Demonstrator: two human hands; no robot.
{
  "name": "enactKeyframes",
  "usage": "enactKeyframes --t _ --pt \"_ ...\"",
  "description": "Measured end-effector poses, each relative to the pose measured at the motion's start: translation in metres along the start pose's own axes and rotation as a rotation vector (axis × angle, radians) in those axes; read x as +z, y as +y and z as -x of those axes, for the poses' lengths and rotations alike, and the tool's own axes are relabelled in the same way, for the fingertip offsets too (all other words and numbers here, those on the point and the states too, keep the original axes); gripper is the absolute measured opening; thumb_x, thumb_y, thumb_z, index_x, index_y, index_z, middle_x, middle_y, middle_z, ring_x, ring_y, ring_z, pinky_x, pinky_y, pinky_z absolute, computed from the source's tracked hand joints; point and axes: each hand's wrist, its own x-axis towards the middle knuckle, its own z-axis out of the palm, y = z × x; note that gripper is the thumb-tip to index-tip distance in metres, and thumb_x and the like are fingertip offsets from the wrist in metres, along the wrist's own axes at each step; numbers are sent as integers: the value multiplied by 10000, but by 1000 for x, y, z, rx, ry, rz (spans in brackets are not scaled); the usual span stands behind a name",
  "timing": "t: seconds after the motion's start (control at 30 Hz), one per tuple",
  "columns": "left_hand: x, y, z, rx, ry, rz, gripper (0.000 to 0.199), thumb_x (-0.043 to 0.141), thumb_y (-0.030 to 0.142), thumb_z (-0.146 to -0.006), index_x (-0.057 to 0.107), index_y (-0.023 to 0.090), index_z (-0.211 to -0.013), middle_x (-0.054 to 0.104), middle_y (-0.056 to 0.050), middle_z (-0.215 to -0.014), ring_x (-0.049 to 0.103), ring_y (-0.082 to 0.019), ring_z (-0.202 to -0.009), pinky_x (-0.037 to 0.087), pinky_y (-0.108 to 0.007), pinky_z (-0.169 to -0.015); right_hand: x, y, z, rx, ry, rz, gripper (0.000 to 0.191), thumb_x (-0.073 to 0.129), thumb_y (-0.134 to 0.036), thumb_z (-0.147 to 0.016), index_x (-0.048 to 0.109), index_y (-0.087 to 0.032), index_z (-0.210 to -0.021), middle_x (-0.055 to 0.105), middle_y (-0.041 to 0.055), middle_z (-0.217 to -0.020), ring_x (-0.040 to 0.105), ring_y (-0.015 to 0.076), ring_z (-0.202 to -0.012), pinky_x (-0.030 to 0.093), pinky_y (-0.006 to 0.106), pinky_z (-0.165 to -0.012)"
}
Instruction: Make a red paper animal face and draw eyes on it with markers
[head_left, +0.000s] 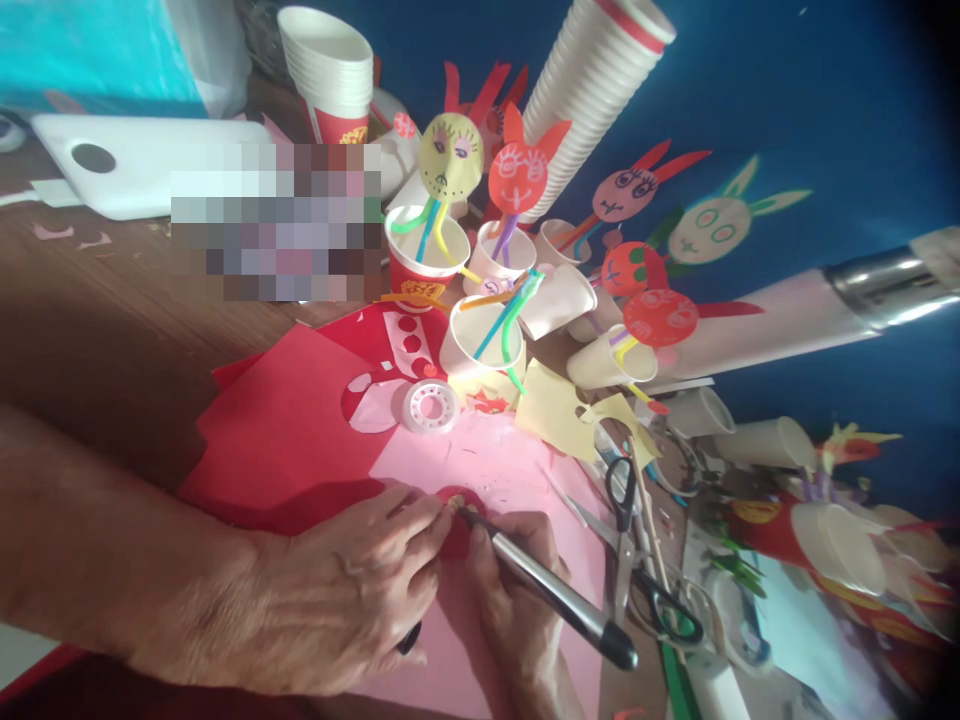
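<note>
My right hand [521, 575] is closed around a silver-and-black marker pen [551, 580]. Its tip rests on a small round red paper disc [457, 538], at a little yellowish patch. My left hand [337, 590] lies palm down from the left, its bent fingertips pinching and pressing the disc's edge against the pink paper [495, 460]. A short black piece [409, 638], perhaps the pen's cap, pokes out beneath the left palm; most of it is hidden. Dark pen marks dot the pink sheet above the hands.
Red paper sheets [262, 420] lie left, with a white tape roll [431, 406] nearby. Scissors [622, 530] lie right. Paper cups [484, 335] hold straws and paper animal faces [517, 180]. A tall cup stack [600, 90] leans behind; a white device [150, 165] sits upper left.
</note>
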Motion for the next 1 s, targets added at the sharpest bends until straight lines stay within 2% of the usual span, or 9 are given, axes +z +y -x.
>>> enactKeyframes --t 0.17,0.43,0.7,1.0 --pt "0 1 0 12 -15 -26 496 534 548 -968 730 136 -1162 698 -160 -1263 570 -340 -1205 469 -450 -914 0 0 1 -1 15 -17 118 614 -231 -894 529 -239 -813 556 -94 -482 504 78 -336 406 158 -361" --pt "-3 -3 -1 39 -21 -34 508 513 535 -981 706 115 -1192 695 -165 -1257 571 -343 -1200 468 -449 -911 0 -5 -1 34 -1 -7 128 635 -279 -897 563 -226 -806 656 -52 -540 582 99 -390 452 181 -406" --pt "-1 -2 0 32 -28 -22 513 498 537 -988 701 115 -1197 684 -182 -1273 560 -354 -1228 461 -456 -933 2 -5 3 73 46 16 181 633 -345 -890 560 -229 -772 587 -75 -479 527 94 -359 392 191 -381" --pt "-3 -3 -1 40 -42 -66 522 473 543 -996 709 122 -1194 691 -175 -1258 571 -359 -1197 473 -461 -880 4 -4 3 81 42 1 182 637 -362 -897 573 -228 -792 609 -59 -503 542 104 -375 437 207 -415"
